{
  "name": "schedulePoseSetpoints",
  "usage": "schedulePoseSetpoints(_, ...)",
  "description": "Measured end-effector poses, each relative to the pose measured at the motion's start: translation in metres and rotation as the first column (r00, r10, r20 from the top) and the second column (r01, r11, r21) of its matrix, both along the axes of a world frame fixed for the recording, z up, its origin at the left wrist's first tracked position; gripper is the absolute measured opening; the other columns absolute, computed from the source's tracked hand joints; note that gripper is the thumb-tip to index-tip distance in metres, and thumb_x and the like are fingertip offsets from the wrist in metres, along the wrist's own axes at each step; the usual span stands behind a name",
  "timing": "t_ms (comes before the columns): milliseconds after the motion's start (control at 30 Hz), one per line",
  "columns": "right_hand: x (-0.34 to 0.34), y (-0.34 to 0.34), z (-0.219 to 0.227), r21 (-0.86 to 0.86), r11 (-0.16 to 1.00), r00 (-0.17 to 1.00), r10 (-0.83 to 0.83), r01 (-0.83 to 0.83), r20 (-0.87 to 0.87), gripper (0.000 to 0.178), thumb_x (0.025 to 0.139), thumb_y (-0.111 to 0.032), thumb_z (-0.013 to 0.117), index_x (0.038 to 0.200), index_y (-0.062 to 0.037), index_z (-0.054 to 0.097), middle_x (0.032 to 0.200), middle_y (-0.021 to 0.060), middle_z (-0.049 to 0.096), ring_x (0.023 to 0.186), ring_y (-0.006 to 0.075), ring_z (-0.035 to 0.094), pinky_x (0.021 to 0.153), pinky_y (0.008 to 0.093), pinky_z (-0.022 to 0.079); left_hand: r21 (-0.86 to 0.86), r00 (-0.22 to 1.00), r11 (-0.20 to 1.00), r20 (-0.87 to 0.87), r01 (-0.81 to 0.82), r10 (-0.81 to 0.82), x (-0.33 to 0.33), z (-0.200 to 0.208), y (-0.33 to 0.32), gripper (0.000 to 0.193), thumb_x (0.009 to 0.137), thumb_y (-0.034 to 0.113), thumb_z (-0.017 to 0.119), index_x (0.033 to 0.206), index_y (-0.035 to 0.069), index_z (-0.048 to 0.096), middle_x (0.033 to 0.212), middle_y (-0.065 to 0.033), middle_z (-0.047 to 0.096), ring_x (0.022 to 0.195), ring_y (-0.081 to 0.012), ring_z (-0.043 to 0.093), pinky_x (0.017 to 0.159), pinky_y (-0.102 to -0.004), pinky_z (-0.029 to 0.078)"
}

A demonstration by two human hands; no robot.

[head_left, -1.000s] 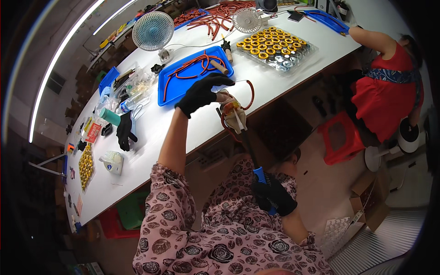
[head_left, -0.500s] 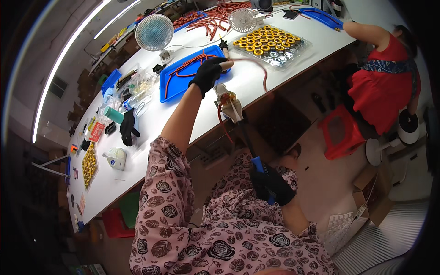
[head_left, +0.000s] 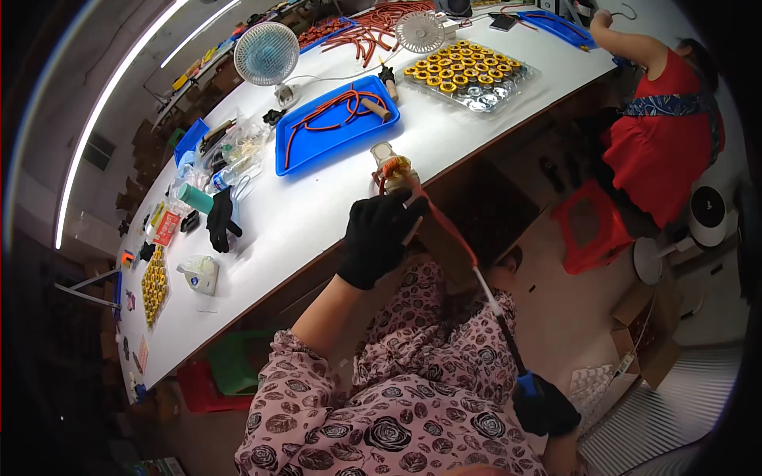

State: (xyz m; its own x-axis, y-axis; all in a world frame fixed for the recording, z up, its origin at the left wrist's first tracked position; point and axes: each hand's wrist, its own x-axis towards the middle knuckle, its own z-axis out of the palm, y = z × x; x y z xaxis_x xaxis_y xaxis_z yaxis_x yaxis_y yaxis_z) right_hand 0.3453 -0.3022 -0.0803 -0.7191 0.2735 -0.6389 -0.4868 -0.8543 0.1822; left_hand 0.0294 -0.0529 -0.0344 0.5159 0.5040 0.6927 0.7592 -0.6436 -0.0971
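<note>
A ring-shaped coil (head_left: 394, 166) wound with reddish wire sits in a pale holder (head_left: 382, 151) at the table's near edge. My black-gloved left hand (head_left: 377, 236) has its fingers curled round the holder's lower part, just below the coil; the fingertips are partly hidden. My black-gloved right hand (head_left: 544, 406), low on the right, grips a blue-handled tool (head_left: 508, 337) with a long thin shaft, dark below and whitish towards its tip. A red wire (head_left: 450, 228) stretches between the coil and this tip. How they join is blurred.
A blue tray (head_left: 317, 149) holds red wires and a brown stick (head_left: 375, 109). Beyond are yellow rings (head_left: 460, 67) in a clear pack and two small fans (head_left: 267, 54). At the right, a person in red (head_left: 663, 151) works near a red stool (head_left: 589, 226).
My left hand has come from the tray to the holder, leaving the brown stick in the tray. My right hand has drawn the tool down and right, and the red wire now stretches towards it.
</note>
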Motion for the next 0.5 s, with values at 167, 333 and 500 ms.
schedulePoseSetpoints(167, 0.005, -0.019, 0.042, 0.502, 0.731, 0.751, 0.022, -0.463, 0.66, 0.03, 0.09, -0.031, 0.049, 0.105, -0.0051, 0.051, 0.08, 0.0071, 0.055, 0.062, 0.0173, 0.055, 0.05, 0.0281, 0.045, -0.037, 0.97, 0.988, -0.189, 0.15, -0.155, 0.0, -0.001, 0.019, 0.038, 0.069, 0.016, 0.062, 0.107, 0.012, 0.06, 0.098, -0.0042, 0.058, 0.077, -0.0204, 0.054, 0.068, -0.035, 0.04)
schedulePoseSetpoints(333, -0.027, 0.013, -0.006, 0.734, 0.547, 0.29, -0.684, -0.403, 0.669, 0.018, 0.083, -0.014, 0.06, 0.1, -0.0097, 0.055, 0.069, 0.0047, 0.058, 0.048, 0.0106, 0.052, 0.041, 0.0252, 0.039, 0.185, 0.974, 0.966, -0.17, 0.18, -0.149, 0.004, 0.051, 0.056, 0.034, 0.067, 0.012, 0.061, 0.101, 0.012, 0.065, 0.091, -0.0021, 0.06, 0.072, -0.0194, 0.053, 0.066, -0.0349, 0.04)
schedulePoseSetpoints(500, -0.087, 0.091, -0.005, 0.574, 0.538, 0.291, -0.522, -0.617, 0.802, 0.01, 0.086, -0.018, 0.057, 0.092, -0.0096, 0.057, 0.068, 0.0011, 0.058, 0.046, 0.0081, 0.052, 0.042, 0.0236, 0.04, 0.045, 0.898, 0.988, 0.411, 0.15, -0.155, -0.018, 0.066, 0.157, 0.015, 0.072, 0.011, 0.064, 0.086, 0.01, 0.068, 0.081, -0.0063, 0.066, 0.076, -0.0222, 0.062, 0.072, -0.0316, 0.047)
